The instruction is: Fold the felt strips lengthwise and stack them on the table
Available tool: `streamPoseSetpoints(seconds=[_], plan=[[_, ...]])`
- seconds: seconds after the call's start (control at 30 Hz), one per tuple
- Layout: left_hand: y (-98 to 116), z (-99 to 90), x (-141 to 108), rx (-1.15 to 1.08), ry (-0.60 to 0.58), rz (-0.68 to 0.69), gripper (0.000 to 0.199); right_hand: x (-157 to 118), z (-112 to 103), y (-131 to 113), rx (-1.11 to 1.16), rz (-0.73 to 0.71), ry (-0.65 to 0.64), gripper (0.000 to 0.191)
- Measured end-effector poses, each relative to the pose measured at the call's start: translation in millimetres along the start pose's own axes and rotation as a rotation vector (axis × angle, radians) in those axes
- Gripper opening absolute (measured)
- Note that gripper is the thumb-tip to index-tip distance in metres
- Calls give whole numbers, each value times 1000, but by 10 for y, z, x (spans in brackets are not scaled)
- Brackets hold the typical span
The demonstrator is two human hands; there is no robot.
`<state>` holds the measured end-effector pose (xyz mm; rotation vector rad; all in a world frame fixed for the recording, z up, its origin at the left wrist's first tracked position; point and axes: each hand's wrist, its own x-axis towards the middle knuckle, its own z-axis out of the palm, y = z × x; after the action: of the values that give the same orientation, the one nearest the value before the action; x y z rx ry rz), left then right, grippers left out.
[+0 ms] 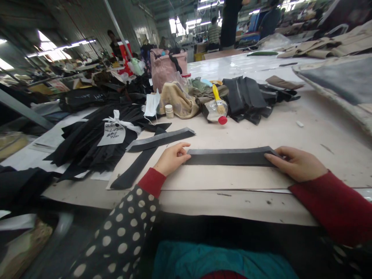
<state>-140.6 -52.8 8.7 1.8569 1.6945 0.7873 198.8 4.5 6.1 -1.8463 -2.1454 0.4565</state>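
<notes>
A black fabric strip (226, 158) with a grey band along its far edge lies stretched sideways on the pale board. My right hand (299, 162) pinches its right end between thumb and fingers. At the left end, my left hand (173, 158) has thumb and forefinger closed on the strip's tip. Just beyond my left hand rests another black and grey strip (162, 140), crossing over a plain black strip (135, 168) that runs diagonally.
A bundle of black fabric pieces (87, 139) with a handwritten tag (112, 134) lies at left. Farther back are a yellow-handled brush (216, 95) on a red-capped bottle (222, 120), a small white jar (169, 111), folded black fabric (245, 95) and a pink bag (164, 69).
</notes>
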Motion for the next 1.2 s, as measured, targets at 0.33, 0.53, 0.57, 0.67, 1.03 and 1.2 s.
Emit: streamPoseSetpoints(seconds=[0.33, 0.53, 0.57, 0.67, 1.03, 1.2], plan=[[45, -3, -7, 274, 41, 165, 27, 12, 41, 7, -109, -187, 110, 31], [38, -12, 2, 281, -24, 229, 17, 0, 55, 8, -180, -256, 138, 28], [34, -13, 6, 281, -34, 236, 16, -6, 52, 3, -191, -261, 136, 27], [22, -18, 18, 282, -58, 245, 16, -21, 42, -10, -209, -279, 129, 26], [-10, -32, 35, 295, -86, 288, 20, -20, 54, -15, -220, -325, 150, 25], [-22, -38, 40, 301, -94, 301, 21, -20, 60, -25, -231, -307, 157, 24]])
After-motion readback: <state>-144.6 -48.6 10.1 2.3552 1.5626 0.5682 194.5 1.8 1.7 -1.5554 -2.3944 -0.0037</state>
